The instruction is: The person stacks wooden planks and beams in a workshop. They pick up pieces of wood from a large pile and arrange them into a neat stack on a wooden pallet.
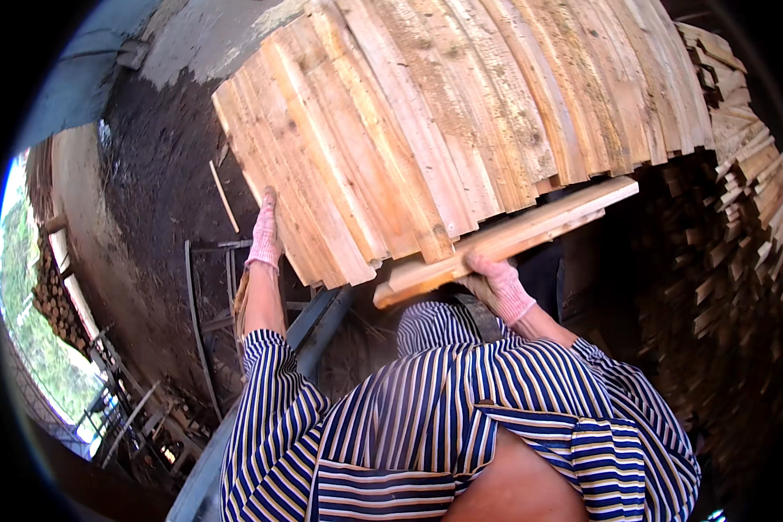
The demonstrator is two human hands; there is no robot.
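A wide layer of pale wooden boards (426,113), laid side by side, spreads in front of me with uneven near ends. My left hand (265,230), in a pink-and-white knit glove, rests with its fingers stretched along the layer's left edge. In my gloved right hand (498,285) is a wooden board (531,228), gripped near its middle. It lies crosswise along the near ends of the layer, tilted up to the right. A second board edge shows against its near side. The fingertips of my right hand are partly hidden by the wood.
At the right stands a large pile of cut wood (748,191). A metal frame (193,304) and a blue-grey beam (322,317) are at my left. A thin stick (224,197) lies on the dark ground. Stacked logs (56,304) are at the far left.
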